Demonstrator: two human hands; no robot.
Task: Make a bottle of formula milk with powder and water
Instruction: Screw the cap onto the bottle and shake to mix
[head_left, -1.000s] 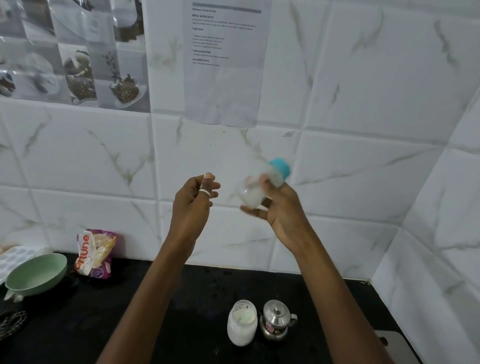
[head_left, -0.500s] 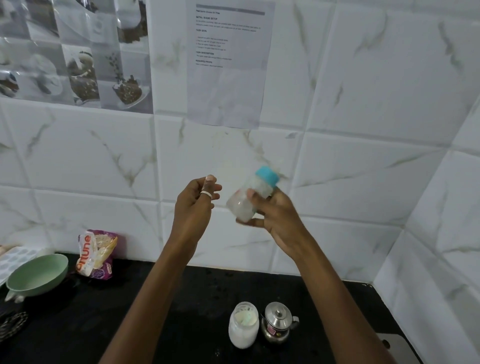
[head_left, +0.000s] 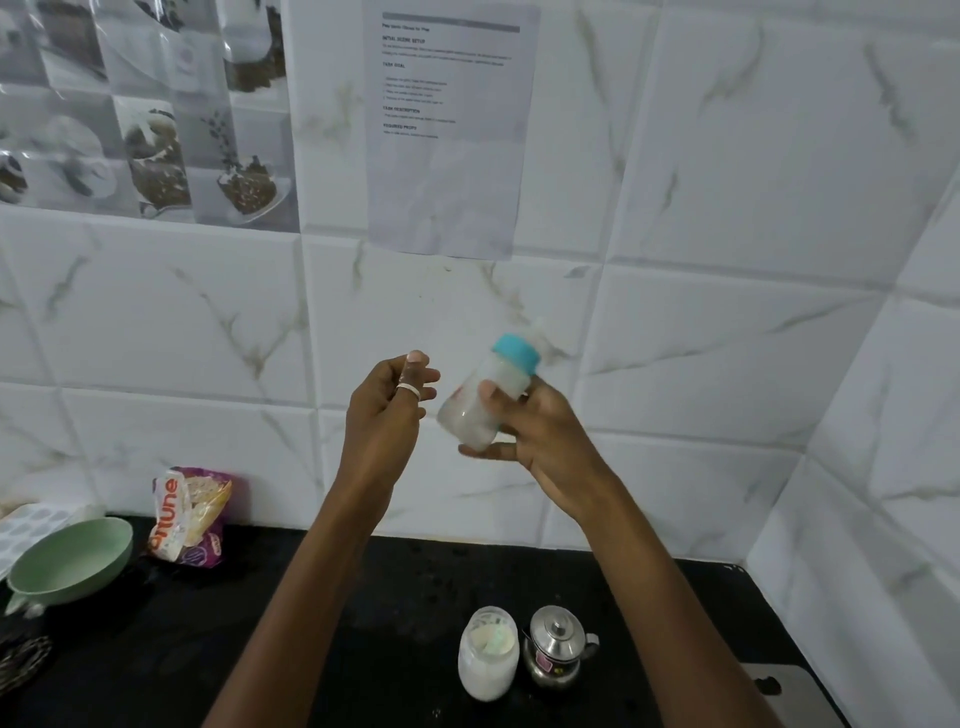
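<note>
My right hand (head_left: 540, 441) grips a small baby bottle (head_left: 485, 395) with a teal collar and clear teat, raised in front of the tiled wall and tilted with its top up and to the right. Milky white liquid shows inside it. My left hand (head_left: 387, 415) is held up just left of the bottle, apart from it, fingers curled loosely with a ring on one finger and nothing in it. Down on the black counter (head_left: 363, 597) stands an open glass jar of white powder (head_left: 488, 654), and a small lidded steel pot (head_left: 556, 649) is right beside it.
A green bowl (head_left: 67, 566) sits at the counter's left edge, with a white tray (head_left: 31, 525) behind it and a printed snack packet (head_left: 189, 514) leaning on the wall. A grey flat object (head_left: 789, 686) lies at the front right. A paper sheet (head_left: 449, 130) hangs on the tiles.
The bottle in my right hand has swung from a strong rightward tilt to a more upright angle and dropped slightly. My left hand has barely moved.
</note>
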